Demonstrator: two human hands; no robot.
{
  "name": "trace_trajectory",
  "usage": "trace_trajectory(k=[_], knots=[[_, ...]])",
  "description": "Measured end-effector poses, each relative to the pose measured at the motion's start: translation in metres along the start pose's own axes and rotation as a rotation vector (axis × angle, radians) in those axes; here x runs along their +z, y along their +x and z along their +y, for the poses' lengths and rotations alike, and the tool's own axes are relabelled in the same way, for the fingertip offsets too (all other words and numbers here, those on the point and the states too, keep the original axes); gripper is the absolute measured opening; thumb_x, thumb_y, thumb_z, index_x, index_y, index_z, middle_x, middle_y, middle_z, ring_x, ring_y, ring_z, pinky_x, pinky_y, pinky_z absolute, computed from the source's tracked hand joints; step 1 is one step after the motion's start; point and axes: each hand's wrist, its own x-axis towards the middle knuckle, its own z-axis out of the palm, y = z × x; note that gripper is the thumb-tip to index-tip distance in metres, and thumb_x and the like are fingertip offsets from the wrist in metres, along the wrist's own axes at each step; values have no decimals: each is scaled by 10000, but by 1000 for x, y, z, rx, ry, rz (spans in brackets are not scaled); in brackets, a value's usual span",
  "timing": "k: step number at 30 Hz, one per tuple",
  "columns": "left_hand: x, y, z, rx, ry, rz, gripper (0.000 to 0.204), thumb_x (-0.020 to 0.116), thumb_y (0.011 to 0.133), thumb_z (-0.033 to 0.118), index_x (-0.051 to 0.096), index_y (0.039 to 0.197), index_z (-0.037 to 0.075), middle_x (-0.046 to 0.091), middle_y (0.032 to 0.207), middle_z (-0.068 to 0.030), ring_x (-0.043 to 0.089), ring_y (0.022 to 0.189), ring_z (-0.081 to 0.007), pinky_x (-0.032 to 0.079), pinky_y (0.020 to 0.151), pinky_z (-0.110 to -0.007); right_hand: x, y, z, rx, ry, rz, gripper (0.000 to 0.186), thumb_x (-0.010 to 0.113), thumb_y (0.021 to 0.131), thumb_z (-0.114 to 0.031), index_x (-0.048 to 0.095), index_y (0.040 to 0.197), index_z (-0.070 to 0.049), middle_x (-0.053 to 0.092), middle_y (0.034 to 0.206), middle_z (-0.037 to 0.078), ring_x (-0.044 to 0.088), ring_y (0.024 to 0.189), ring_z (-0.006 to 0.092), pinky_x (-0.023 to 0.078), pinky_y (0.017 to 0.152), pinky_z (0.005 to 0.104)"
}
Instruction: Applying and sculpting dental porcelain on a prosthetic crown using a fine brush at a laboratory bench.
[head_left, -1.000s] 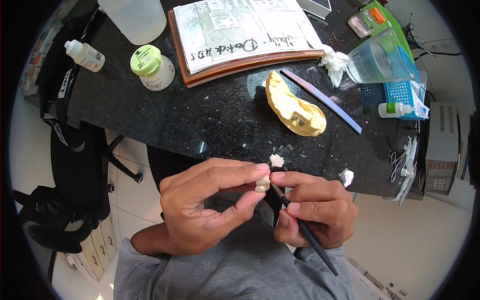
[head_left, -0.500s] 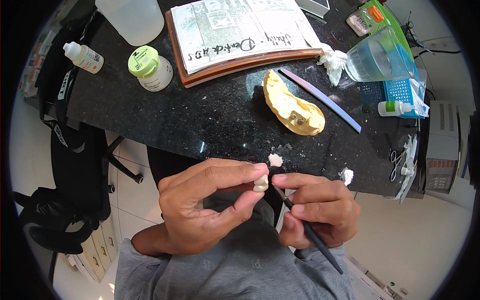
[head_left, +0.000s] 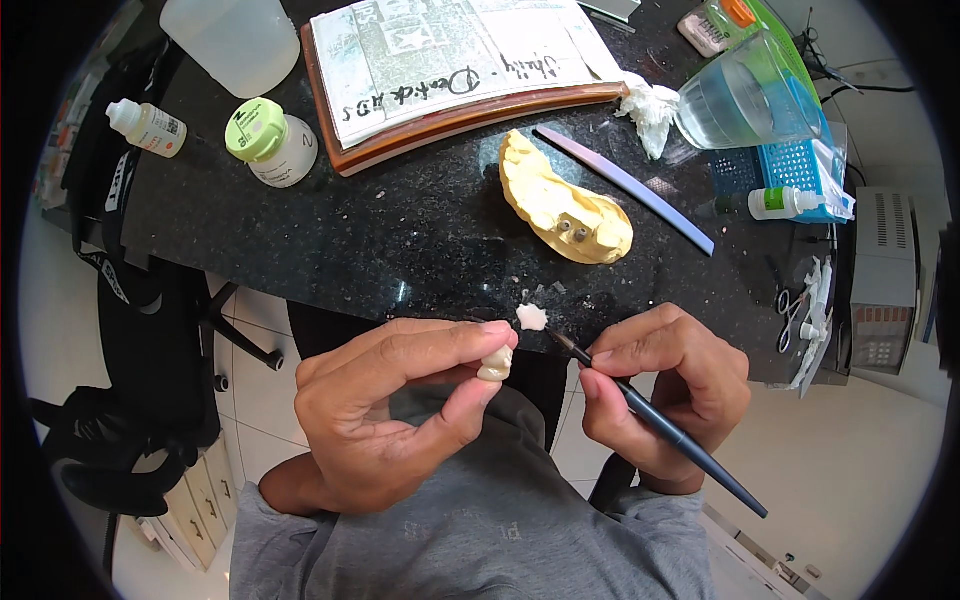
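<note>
My left hand [head_left: 380, 415] pinches a small ivory-coloured dental crown [head_left: 494, 366] between thumb and fingertips, above my lap by the table's near edge. In my right hand [head_left: 680, 385] is a slim brush [head_left: 690, 447] with a dark handle, held like a pen. Its tip is beside a small white lump of material [head_left: 531, 317] on the table edge; whether they touch I cannot tell. Beyond the lump lies a yellow plaster dental model [head_left: 560, 205] with two grey posts in it. A pink-and-blue nail-file-like strip [head_left: 640, 193] rests next to the model.
Papers on a brown wooden-edged board [head_left: 480, 100] lie at the back. To the left stand a green-lidded jar [head_left: 270, 145], a dropper bottle [head_left: 150, 128] and a large translucent container [head_left: 235, 45]. A glass of water [head_left: 735, 105], crumpled tissue [head_left: 650, 112], blue basket [head_left: 800, 175] and scissors [head_left: 790, 315] occupy the right.
My right hand has moved away from the crown, right and slightly up, bringing the brush tip to the white lump. My left hand still holds the crown. The whole view has shifted slightly.
</note>
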Motion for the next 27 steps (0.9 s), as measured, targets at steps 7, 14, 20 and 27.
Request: trace_trajectory(k=[7, 14, 20, 27], knots=[[1, 0, -1, 5, -1, 8, 339, 671, 798, -147, 649, 1125, -57, 680, 1030, -195, 711, 951, -243, 607, 850, -311, 1, 1, -1, 25, -17, -17, 173, 794, 687, 22, 677, 814, 15, 693, 751, 117, 662, 589, 147, 506, 487, 231], [0, 1, -4, 37, 15, 8, 345, 725, 787, -90, 674, 1124, -37, 700, 1059, -203, 718, 953, -234, 619, 790, -296, 2, 0, 1, -15, 2, 12, 186, 803, 682, 33, 684, 824, 12, 701, 756, 119, 694, 649, 161, 529, 522, 238], [3, 0, -4, 28, -21, 60, 332, 729, 781, -103, 684, 1103, -32, 712, 1043, -190, 718, 954, -229, 620, 790, -297, 8, -11, 0, -87, 158, 42, 291, 861, 676, -13, 697, 916, 0, 705, 841, 151, 710, 696, 198, 567, 566, 257], [5, 0, -6, 57, -14, 80, 322, 726, 781, -109, 687, 1092, -32, 715, 1041, -190, 719, 951, -231, 618, 793, -292, 29, -14, 2, -203, 218, 135, 274, 822, 705, 17, 657, 924, 32, 691, 839, 186, 734, 795, 279, 617, 648, 317]])
